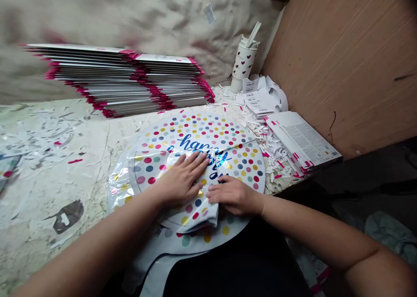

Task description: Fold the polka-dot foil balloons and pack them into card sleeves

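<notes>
Foil balloon printed "happy" in blue, left hand, right hand pressing it, fingers open

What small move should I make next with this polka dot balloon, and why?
Probably run your right hand along the fold of the foil balloon, pressing it flat. The folded flap looks slightly lifted at its edge, and your left hand is pinning it down, so smoothing seems the sensible small step.
</notes>
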### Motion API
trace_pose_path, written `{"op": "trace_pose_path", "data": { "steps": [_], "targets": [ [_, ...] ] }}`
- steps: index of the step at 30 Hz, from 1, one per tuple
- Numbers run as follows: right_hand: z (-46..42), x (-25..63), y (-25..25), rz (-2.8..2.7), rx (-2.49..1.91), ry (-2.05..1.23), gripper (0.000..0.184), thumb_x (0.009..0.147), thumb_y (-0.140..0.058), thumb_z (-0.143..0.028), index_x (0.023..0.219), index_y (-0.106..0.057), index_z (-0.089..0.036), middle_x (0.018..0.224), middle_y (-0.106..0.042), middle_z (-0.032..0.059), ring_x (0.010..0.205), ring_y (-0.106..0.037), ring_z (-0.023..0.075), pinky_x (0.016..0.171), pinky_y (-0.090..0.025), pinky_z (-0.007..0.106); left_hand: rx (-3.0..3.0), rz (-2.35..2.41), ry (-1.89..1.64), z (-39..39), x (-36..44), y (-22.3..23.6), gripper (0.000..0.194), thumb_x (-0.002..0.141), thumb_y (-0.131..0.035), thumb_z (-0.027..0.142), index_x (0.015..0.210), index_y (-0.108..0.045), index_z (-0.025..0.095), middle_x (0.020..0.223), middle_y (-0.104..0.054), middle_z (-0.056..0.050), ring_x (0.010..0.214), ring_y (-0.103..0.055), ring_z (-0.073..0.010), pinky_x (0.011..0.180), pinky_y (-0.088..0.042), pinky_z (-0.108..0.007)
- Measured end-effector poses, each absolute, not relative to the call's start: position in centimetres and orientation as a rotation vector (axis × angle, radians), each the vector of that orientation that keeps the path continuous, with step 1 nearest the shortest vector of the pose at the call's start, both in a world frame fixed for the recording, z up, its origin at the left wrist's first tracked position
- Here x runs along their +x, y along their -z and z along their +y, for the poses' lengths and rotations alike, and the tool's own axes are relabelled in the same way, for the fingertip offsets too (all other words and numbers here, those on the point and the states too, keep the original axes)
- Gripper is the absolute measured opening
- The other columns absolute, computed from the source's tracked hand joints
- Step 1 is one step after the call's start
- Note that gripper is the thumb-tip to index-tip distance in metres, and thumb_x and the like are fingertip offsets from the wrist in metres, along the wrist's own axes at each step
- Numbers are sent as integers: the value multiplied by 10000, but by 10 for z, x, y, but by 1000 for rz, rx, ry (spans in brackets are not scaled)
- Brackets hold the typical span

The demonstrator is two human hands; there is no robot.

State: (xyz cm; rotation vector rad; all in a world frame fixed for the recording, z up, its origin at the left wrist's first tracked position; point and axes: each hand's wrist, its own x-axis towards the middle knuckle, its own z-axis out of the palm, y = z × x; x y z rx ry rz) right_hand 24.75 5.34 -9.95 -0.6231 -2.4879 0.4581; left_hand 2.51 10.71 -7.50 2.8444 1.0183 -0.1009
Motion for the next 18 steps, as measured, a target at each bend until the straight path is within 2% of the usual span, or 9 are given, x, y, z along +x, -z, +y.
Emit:
{"op": "trace_pose_path", "data": {
  "steps": [2, 4, 6, 9, 12, 14, 16, 18],
  "targets": [
    [58, 247, 93, -2310, -954, -744, 299, 909, -356, -274, 815, -620, -171, 799, -689, 56, 791, -636, 147, 756, -487, 298, 2763, 1061, 152, 110, 30, 79, 596, 885, -290, 424, 1429, -173, 210, 1505, -127, -49, 1381, -92, -282, 1085, -135, -503],
    [68, 244, 84, -2031, -1348, -993, 345, 913, -350, -347, 716, -575, -176, 661, -620, 14, 629, -593, 130, 593, -472, 244, 2689, 1118, 174, 113, 21, 86, 587, 894, -274, 423, 1430, -156, 217, 1503, -139, -41, 1380, -112, -267, 1086, -154, -488],
    [83, 240, 76, -1806, -1607, -1181, 335, 900, -367, -386, 706, -544, -179, 587, -544, -18, 515, -554, 114, 484, -434, 219, 2643, 1217, 147, 113, -5, 91, 590, 887, -297, 425, 1428, -164, 231, 1497, -174, -35, 1372, -162, -250, 1092, -177, -456],
    [102, 231, 73, -1700, -1750, -1331, 301, 882, -395, -401, 715, -520, -183, 498, -460, -49, 367, -494, 102, 367, -372, 207, 2584, 1458, 105, 109, -61, 89, 551, 887, -294, 400, 1412, -243, 239, 1482, -242, -41, 1358, -213, -264, 1085, -191, -493],
    [114, 222, 77, -1696, -1816, -1347, 311, 870, -414, -424, 686, -500, -188, 447, -428, -55, 307, -466, 107, 313, -324, 204, 2371, 1834, -106, 95, -96, 74, 519, 909, -231, 370, 1372, -340, 161, 1436, -351, -92, 1327, -292, -274, 1059, -280, -491],
    [118, 218, 80, -1697, -1874, -1329, 320, 871, -408, -442, 700, -507, -191, 436, -438, -49, 296, -470, 119, 299, -308, 210, 2339, 2023, -474, 79, -91, 66, 511, 914, -253, 357, 1369, -330, 138, 1457, -311, -93, 1328, -291, -269, 1078, -284, -456],
    [121, 217, 81, -1716, -1924, -1292, 329, 881, -389, -454, 738, -529, -193, 437, -471, -35, 306, -488, 135, 306, -321, 222, 2591, 1835, -711, 60, -67, 64, 525, 907, -310, 321, 1405, -245, 167, 1500, -208, -58, 1351, -234, -265, 1113, -232, -440],
    [122, 219, 76, -1765, -1959, -1228, 336, 888, -382, -451, 769, -556, -189, 472, -533, -5, 353, -530, 155, 343, -369, 243, 2873, 1392, -522, 41, -39, 72, 567, 898, -349, 327, 1424, -194, 187, 1491, -229, -63, 1351, -236, -263, 1102, -256, -442]
  ]
}}
